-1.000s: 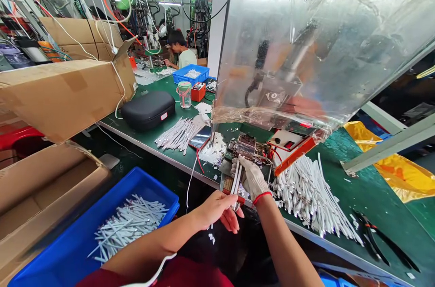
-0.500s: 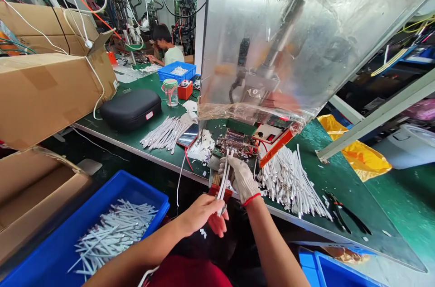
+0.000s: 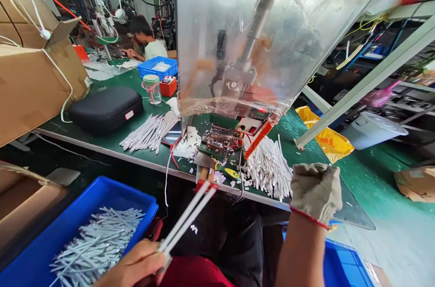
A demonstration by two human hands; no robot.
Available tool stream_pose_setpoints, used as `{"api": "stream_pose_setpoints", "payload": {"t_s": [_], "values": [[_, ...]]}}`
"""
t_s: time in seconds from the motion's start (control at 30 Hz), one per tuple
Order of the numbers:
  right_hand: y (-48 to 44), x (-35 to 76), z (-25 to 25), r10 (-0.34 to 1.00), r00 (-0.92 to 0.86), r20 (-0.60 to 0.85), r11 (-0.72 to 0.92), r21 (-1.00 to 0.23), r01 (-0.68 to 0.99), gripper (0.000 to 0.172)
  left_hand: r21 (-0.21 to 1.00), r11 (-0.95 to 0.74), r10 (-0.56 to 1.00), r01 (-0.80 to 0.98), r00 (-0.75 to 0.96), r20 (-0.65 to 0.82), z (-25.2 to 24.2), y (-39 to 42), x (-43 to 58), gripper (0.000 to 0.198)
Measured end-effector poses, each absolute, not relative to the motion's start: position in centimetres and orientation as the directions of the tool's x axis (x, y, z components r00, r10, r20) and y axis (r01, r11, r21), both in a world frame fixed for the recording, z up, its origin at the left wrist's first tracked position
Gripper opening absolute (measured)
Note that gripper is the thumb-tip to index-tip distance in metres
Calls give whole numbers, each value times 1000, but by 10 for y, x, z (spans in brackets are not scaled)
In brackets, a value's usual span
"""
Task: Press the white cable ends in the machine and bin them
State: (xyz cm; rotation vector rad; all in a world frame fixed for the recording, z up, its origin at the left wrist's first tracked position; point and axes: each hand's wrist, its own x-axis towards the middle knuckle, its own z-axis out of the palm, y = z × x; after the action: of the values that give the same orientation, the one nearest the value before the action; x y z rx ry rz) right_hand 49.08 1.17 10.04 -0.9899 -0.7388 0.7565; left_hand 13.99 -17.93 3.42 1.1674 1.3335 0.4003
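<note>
Two white flat strips are nearest the wearer, on the near side of the metal jig, slanting up towards it. The left hand, bare, pinches both by their near ends between thumb and fingers, with no visible slack; the strips run almost parallel, a narrow gap between them. Their far ends overlap the red block at the jig's near side; whether they touch it cannot be told. The right hand, in a pale knitted glove with a red cuff, is raised to the right of the jig, well apart from it. Its fingers are curled out of sight, so I cannot tell whether it grips anything.

Just in front of the jig lies a tool with a yellow-and-green handle. To its right are an orange-sided control box and a heap of white strips; to its left, a smartphone, a second strip pile and, farther out, a black zipped case. A clear plastic shield hangs above the jig. Lower left of it stands a blue bin holding many more strips.
</note>
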Motion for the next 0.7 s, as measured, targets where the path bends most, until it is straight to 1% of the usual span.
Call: {"api": "stream_pose_setpoints", "payload": {"t_s": [0.03, 0.07, 0.1, 0.13, 0.17, 0.2, 0.23, 0.27, 0.33, 0.37, 0.43, 0.5, 0.53, 0.57, 0.63, 0.7], "values": [[7, 500, 102, 844, 497, 200, 293, -949, -117, 42, 821, 464, 803, 334, 234, -549, 33, -181, 125, 53], [1, 505, 99, 893, 407, 191, 218, -976, -21, 39, 830, 474, 816, 294, 206, -539, 33, -179, 110, 54], [-6, 507, 92, 951, 267, 153, 129, -986, 105, 33, 845, 469, 837, 257, 175, -518, 33, -172, 96, 54], [-12, 507, 81, 990, 120, 80, 51, -971, 232, 26, 859, 457, 862, 230, 122, -491, 34, -160, 84, 54], [-16, 508, 69, 1000, 12, -2, -6, -942, 335, 20, 872, 437, 887, 222, 52, -458, 35, -143, 74, 53], [-16, 511, 57, 997, -25, -67, -51, -910, 410, 21, 880, 412, 908, 238, -23, -418, 36, -123, 67, 51], [-13, 519, 47, 994, 10, -105, -98, -878, 469, 25, 879, 386, 922, 281, -92, -376, 37, -100, 62, 49], [-7, 530, 39, 989, 89, -121, -150, -839, 523, 30, 865, 361, 933, 348, -139, -333, 37, -75, 59, 46], [11, 562, 32, 958, 272, -94, -255, -711, 655, 35, 797, 314, 949, 517, -175, -260, 34, -26, 55, 42], [22, 579, 32, 937, 344, -60, -306, -616, 726, 36, 726, 299, 954, 619, -181, -238, 31, -4, 53, 42], [44, 610, 36, 904, 426, -27, -398, -413, 819, 34, 506, 301, 952, 809, -223, -209, 22, 34, 48, 42], [63, 629, 41, 888, 454, -71, -455, -265, 850, 31, 305, 324, 943, 896, -279, -181, 10, 59, 43, 45], [70, 634, 42, 882, 460, -103, -471, -226, 853, 31, 245, 342, 936, 907, -308, -168, 3, 67, 41, 49], [77, 636, 42, 878, 461, -132, -479, -205, 854, 31, 210, 362, 930, 908, -334, -157, -4, 72, 40, 55], [86, 635, 40, 873, 461, -159, -485, -199, 851, 33, 165, 394, 917, 904, -374, -139, -16, 75, 38, 65], [92, 632, 39, 873, 458, -166, -485, -208, 849, 34, 134, 410, 911, 902, -397, -115, -26, 72, 37, 67]]}}
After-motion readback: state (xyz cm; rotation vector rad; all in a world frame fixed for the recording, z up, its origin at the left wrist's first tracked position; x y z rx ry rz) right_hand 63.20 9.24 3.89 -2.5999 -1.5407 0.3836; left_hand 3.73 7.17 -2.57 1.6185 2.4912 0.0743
